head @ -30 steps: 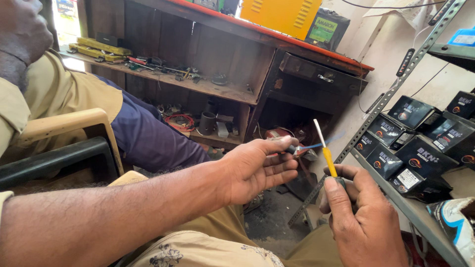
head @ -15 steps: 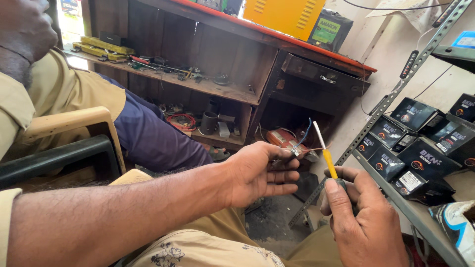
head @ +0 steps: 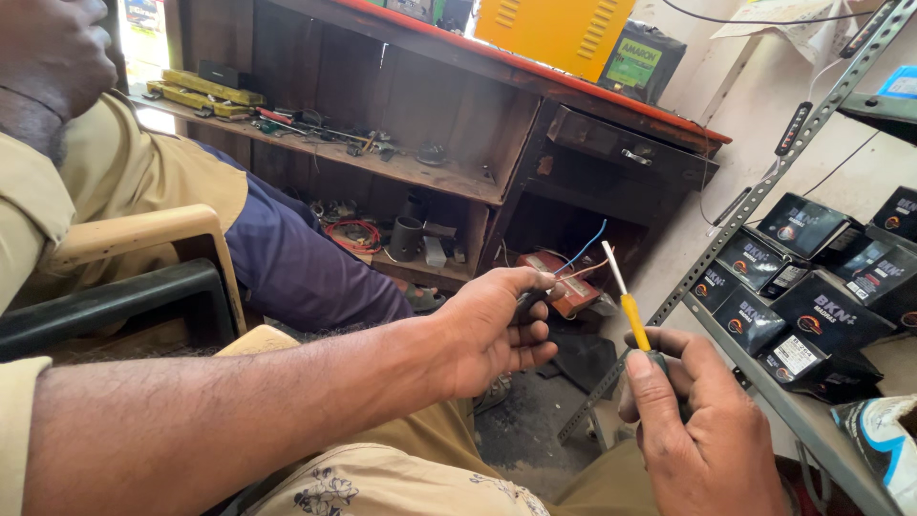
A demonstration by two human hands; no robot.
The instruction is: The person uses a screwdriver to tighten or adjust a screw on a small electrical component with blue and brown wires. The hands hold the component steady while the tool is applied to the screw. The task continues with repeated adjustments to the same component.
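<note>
My left hand (head: 497,325) is closed around a small dark part with thin wires, one blue wire (head: 585,247) curving up from my fingertips. My right hand (head: 702,430) grips a slim tool with a yellow shaft and a white tip (head: 626,296), held upright just to the right of the wires. The tip stands close to the wire ends; whether it touches them I cannot tell. Both hands hover above my lap, over the dark floor.
A wooden desk (head: 535,72) with a tool-strewn shelf (head: 382,162) and a drawer (head: 630,153) stands ahead. A metal rack (head: 764,382) at right carries several black boxes (head: 812,315). Another person in dark trousers (head: 296,268) sits at left on a chair (head: 143,258).
My left hand has turned a little, and the blue wire now sticks up more clearly. The tool in my right hand has stayed nearly upright beside it.
</note>
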